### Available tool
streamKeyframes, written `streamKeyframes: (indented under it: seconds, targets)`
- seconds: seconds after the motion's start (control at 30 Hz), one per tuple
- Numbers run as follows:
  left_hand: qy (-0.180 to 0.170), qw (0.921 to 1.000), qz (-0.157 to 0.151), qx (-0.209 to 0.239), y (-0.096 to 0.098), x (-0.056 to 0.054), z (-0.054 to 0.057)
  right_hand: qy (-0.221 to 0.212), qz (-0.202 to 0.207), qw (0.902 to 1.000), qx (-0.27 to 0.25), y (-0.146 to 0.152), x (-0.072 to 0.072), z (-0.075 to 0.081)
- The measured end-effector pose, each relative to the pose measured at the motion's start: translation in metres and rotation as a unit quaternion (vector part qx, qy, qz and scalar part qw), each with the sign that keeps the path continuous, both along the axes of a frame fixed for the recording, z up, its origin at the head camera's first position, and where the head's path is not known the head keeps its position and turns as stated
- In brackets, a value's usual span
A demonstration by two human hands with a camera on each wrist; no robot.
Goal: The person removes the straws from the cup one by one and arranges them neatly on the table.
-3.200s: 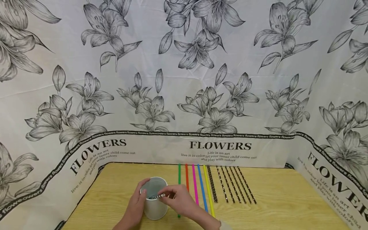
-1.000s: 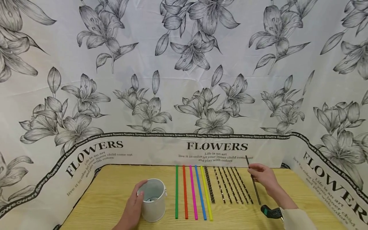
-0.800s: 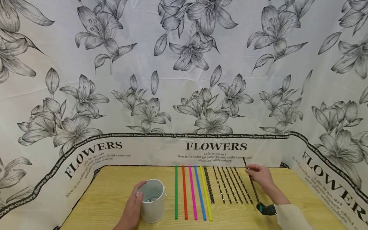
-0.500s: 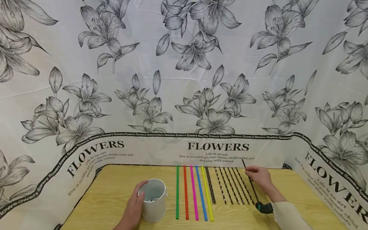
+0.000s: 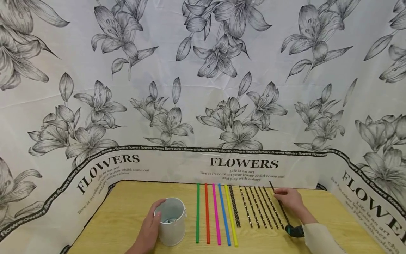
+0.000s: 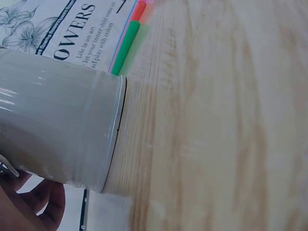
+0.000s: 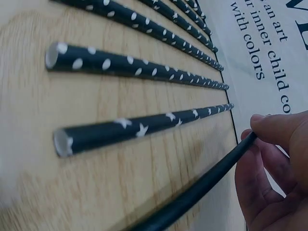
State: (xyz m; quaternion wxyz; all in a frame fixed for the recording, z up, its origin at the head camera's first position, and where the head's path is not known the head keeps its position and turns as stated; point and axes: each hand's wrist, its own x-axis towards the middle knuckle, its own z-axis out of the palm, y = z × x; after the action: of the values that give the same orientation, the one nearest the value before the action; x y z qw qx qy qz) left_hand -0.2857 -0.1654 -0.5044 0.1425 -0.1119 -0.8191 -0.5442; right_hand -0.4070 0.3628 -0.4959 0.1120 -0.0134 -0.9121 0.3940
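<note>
My left hand point(image 5: 149, 225) holds the white pail point(image 5: 171, 231) at its left side, with the thumb over the rim; in the left wrist view its curled fingers point(image 6: 36, 207) show below the pail point(image 6: 57, 115). Some small patterned ends show inside, too small to make out. At the right end of a row of straws, my right hand point(image 5: 290, 201) pinches a dark straw point(image 5: 283, 208) between thumb and fingertips. In the right wrist view this straw point(image 7: 192, 195) looks plain and slants just above the table, beside a black straw with white stars point(image 7: 144, 127).
Several plain straws, from green point(image 5: 198, 213) to yellow point(image 5: 231, 215), lie side by side right of the pail. Black patterned straws point(image 5: 253, 208) continue the row. A flower-printed cloth point(image 5: 241, 106) hangs behind the wooden table point(image 5: 108, 218).
My right hand has gone from the pail's rim, where it pinched a striped straw end, to the row's right end. Lately it has lowered the dark straw slightly. My left hand stays on the pail.
</note>
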Motion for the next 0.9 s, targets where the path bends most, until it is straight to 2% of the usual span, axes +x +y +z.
streamKeyframes:
  seconds: [0.2, 0.43, 0.7, 0.9]
  targets:
    - [0.011, 0.9999, -0.002, 0.004, 0.000, 0.002, 0.000, 0.010, 0.000, 0.9996, 0.026, 0.001, 0.002, 0.001]
    - [-0.002, 0.9999, -0.012, 0.006, -0.001, 0.002, 0.000, -0.001, 0.016, 0.9998, 0.009, 0.000, 0.003, -0.002]
    - [0.002, 1.0000, 0.006, -0.005, -0.001, 0.005, -0.003, 0.001, 0.015, 0.9996, 0.023, -0.002, 0.001, -0.009]
    - [0.003, 0.9999, 0.006, -0.007, 0.000, 0.004, -0.002, 0.010, 0.002, 0.9997, 0.023, -0.004, 0.000, -0.011]
